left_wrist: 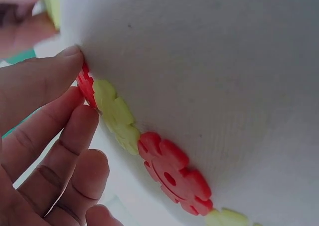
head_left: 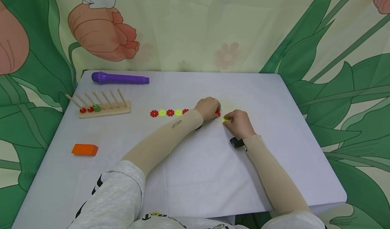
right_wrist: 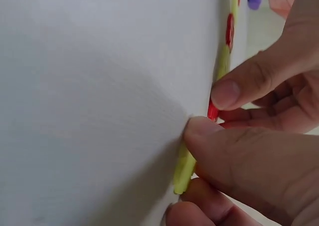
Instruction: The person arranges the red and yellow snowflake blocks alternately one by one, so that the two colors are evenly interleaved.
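Observation:
A row of flower-shaped plastic discs, red and yellow in turn, lies across the white table; a red disc (head_left: 154,113) is at its left end. My left hand (head_left: 208,108) pinches the red disc (left_wrist: 85,89) at the right end between thumb and finger, and my forearm hides part of the row. Just to the right, my right hand (head_left: 239,124) pinches a loose-looking yellow disc (right_wrist: 184,168) by its edge. A small gap seems to part that disc from the red one in the head view. Several neighbouring discs touch or overlap, like the yellow disc (left_wrist: 117,116) and red disc (left_wrist: 174,173).
A purple toy microphone (head_left: 120,78) lies at the back left. Below it stands a wooden peg board (head_left: 118,109) with upright sticks and small red and green pieces. An orange block (head_left: 85,149) sits at the left. The table (head_left: 189,188) ends before a patterned cloth backdrop.

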`<state>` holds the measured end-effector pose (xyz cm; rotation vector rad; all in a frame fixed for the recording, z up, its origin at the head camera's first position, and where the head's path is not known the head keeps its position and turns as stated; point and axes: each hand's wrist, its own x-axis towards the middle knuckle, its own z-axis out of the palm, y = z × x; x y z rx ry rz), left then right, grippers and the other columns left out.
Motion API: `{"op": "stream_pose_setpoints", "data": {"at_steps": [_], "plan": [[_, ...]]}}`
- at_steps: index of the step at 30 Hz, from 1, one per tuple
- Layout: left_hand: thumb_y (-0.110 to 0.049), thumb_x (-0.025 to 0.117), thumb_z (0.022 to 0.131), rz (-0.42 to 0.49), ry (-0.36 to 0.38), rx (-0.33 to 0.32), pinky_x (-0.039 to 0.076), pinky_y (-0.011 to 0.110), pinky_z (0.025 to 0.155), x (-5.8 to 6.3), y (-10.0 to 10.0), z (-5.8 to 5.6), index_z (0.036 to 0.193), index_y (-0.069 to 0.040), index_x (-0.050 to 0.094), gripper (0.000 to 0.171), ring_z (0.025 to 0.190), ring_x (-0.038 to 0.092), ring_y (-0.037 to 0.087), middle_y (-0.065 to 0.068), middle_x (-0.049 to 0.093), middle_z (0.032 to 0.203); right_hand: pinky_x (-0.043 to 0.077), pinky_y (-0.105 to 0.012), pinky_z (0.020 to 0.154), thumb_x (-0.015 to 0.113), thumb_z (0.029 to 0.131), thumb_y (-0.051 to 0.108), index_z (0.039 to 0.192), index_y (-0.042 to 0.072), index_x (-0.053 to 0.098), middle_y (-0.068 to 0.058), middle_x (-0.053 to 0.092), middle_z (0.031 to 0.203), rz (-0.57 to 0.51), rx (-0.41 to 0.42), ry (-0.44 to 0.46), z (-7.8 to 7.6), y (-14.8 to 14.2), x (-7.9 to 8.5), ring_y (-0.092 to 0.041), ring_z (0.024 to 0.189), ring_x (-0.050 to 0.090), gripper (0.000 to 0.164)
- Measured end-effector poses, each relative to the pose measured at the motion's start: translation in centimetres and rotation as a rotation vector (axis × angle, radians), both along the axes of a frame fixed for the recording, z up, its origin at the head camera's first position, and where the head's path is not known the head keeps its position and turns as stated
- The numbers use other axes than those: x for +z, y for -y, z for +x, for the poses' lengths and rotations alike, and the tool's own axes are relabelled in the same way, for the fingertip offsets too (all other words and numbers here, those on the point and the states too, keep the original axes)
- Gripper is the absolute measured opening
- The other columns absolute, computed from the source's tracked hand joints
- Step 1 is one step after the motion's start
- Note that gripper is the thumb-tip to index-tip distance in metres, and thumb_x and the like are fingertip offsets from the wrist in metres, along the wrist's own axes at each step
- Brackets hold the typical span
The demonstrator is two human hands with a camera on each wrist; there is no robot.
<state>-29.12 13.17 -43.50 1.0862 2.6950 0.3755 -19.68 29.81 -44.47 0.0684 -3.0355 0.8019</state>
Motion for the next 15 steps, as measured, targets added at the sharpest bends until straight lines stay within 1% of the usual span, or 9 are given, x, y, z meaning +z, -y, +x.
{"op": "stream_pose_setpoints", "data": {"at_steps": [2, 4, 9, 10, 12, 14, 15], "plan": [[-0.025, 0.074, 0.097, -0.001, -0.004, -0.001, 0.058, 0.035, 0.09, -0.1, 0.0, 0.0, 0.118, -0.015, 0.076, 0.024, 0.105, 0.065, 0.017, 0.001, 0.074, 0.113, 0.051, -0.043, 0.086, 0.079, 0.089, 0.008, 0.11, 0.0, 0.079, -0.019, 0.074, 0.107, 0.0, -0.007, -0.002, -0.6, 0.0, -0.1, -0.028, 0.087, 0.064, 0.023], [-0.025, 0.074, 0.097, 0.002, -0.009, -0.002, 0.059, 0.035, 0.09, -0.1, 0.0, 0.1, 0.118, -0.015, 0.077, 0.024, 0.105, 0.066, 0.017, 0.001, 0.075, 0.113, 0.051, -0.042, 0.085, 0.079, 0.089, 0.008, 0.112, 0.0, 0.079, -0.019, 0.074, 0.109, -0.004, -0.02, 0.002, -1.2, 0.0, -0.1, -0.028, 0.087, 0.064, 0.023], [-0.025, 0.073, 0.097, 0.004, -0.019, 0.002, 0.059, 0.036, 0.092, -0.2, 0.1, 0.2, 0.118, -0.014, 0.077, 0.023, 0.107, 0.067, 0.018, 0.002, 0.075, 0.115, 0.053, -0.042, 0.081, 0.078, 0.09, 0.006, 0.114, -0.001, 0.078, -0.021, 0.074, 0.113, -0.014, -0.023, 0.01, -2.1, 0.5, 0.2, -0.03, 0.089, 0.065, 0.025], [-0.024, 0.073, 0.097, 0.003, -0.021, 0.004, 0.059, 0.036, 0.092, -0.2, 0.1, 0.2, 0.118, -0.014, 0.077, 0.023, 0.107, 0.068, 0.019, 0.002, 0.075, 0.115, 0.053, -0.043, 0.084, 0.077, 0.09, 0.005, 0.114, -0.002, 0.078, -0.022, 0.074, 0.114, -0.013, -0.016, 0.008, -2.3, 0.5, 0.3, -0.03, 0.088, 0.066, 0.025], [-0.024, 0.073, 0.097, 0.004, -0.026, 0.005, 0.059, 0.036, 0.092, -0.2, 0.2, 0.3, 0.118, -0.014, 0.077, 0.023, 0.108, 0.068, 0.019, 0.002, 0.076, 0.116, 0.05, -0.046, 0.095, 0.077, 0.09, 0.004, 0.114, -0.003, 0.078, -0.023, 0.075, 0.114, -0.012, -0.004, 0.004, -2.5, 0.7, 0.4, -0.031, 0.087, 0.067, 0.025], [-0.023, 0.073, 0.097, 0.005, -0.033, 0.006, 0.06, 0.036, 0.092, -0.3, 0.2, 0.3, 0.118, -0.014, 0.077, 0.023, 0.107, 0.069, 0.019, 0.002, 0.076, 0.116, 0.043, -0.05, 0.107, 0.077, 0.09, 0.003, 0.114, -0.004, 0.077, -0.023, 0.075, 0.114, -0.006, 0.007, 0.0, -2.6, 0.7, 0.4, -0.033, 0.087, 0.068, 0.025], [-0.024, 0.073, 0.098, 0.005, -0.035, 0.007, 0.06, 0.036, 0.091, -0.3, 0.2, 0.3, 0.118, -0.014, 0.077, 0.023, 0.107, 0.069, 0.019, 0.002, 0.076, 0.115, 0.04, -0.051, 0.11, 0.077, 0.09, 0.003, 0.114, -0.004, 0.077, -0.023, 0.075, 0.114, -0.002, 0.011, -0.001, -2.6, 0.7, 0.4, -0.033, 0.087, 0.067, 0.025]]}}
